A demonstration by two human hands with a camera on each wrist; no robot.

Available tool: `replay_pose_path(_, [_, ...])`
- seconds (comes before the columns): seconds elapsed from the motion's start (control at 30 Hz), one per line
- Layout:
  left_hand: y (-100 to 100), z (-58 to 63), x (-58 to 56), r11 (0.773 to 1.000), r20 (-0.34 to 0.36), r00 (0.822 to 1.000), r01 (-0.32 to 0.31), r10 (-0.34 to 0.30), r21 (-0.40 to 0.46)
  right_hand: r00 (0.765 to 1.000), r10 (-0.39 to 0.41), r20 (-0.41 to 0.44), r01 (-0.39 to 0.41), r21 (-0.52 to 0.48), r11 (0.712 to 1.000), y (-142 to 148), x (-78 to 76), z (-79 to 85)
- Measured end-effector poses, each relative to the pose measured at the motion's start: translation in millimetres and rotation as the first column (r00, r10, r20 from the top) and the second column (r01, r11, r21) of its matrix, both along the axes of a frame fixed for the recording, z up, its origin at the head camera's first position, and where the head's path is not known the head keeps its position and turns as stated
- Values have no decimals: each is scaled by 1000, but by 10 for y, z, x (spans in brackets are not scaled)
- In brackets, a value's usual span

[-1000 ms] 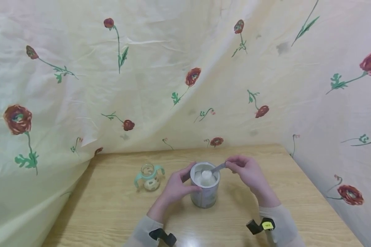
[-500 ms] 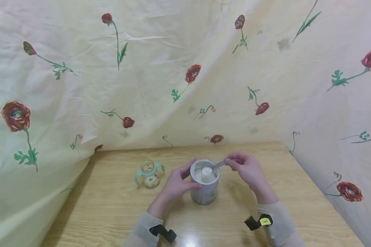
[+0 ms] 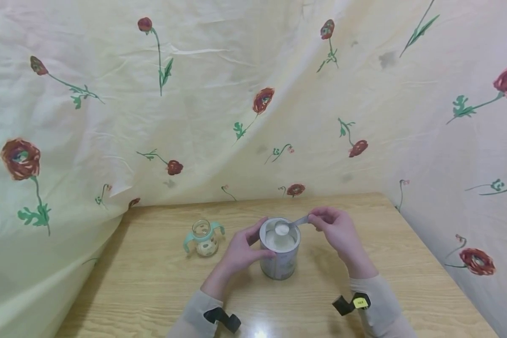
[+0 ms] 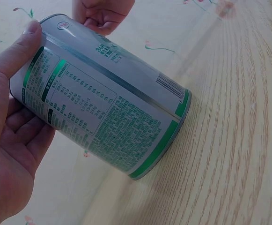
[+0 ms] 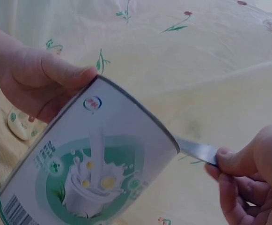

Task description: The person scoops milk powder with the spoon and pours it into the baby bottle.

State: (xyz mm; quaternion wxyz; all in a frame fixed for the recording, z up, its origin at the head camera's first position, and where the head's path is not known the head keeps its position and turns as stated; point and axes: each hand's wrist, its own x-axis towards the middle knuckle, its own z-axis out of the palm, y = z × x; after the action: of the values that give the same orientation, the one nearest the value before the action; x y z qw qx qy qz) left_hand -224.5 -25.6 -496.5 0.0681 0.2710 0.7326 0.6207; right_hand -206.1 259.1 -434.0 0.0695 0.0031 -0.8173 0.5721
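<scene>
An open milk powder can (image 3: 278, 267) stands upright on the wooden table, pale powder showing inside. My left hand (image 3: 244, 253) grips its left side near the top, thumb on the near side and fingers round the back. In the left wrist view the can (image 4: 103, 103) bears green print on white. My right hand (image 3: 335, 232) pinches the end of a scoop's handle (image 3: 300, 220) between thumb and fingers. The scoop's bowl, heaped with white powder (image 3: 282, 228), is over the can's mouth toward its far rim. In the right wrist view the metallic-looking handle (image 5: 199, 150) passes over the rim.
Left of the can stands a small clear baby bottle (image 3: 206, 245) without a lid, with mint-green handles and pale contents. Behind the wooden table (image 3: 152, 291) hangs a cream cloth (image 3: 211, 117) printed with red flowers, continuing along both sides.
The scoop has risen slightly and shifted toward the can's far rim, its handle now flatter. The left hand keeps its hold on the can. The head view has tilted a little.
</scene>
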Motion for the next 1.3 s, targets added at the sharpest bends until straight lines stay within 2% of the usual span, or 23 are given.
replay_pose_path(0.2, [4,5,4,1000,10,1000,-7,7,0,1000,-14,-17,14,7,1000,5,-2,-6])
replay_pose_path(0.63, [-6,0,12,1000,6,1000,0,0,1,1000,29,-2,-29,-24,999,32,-15,-28])
replay_pose_path(0.93, [-5,12,6,1000,3,1000,-7,7,-18,998,65,22,-62,-93,994,36,-7,-12])
replay_pose_path(1.3, [-30,49,11,999,-10,1000,-1,0,-53,997,62,56,-51,-173,984,26,7,18])
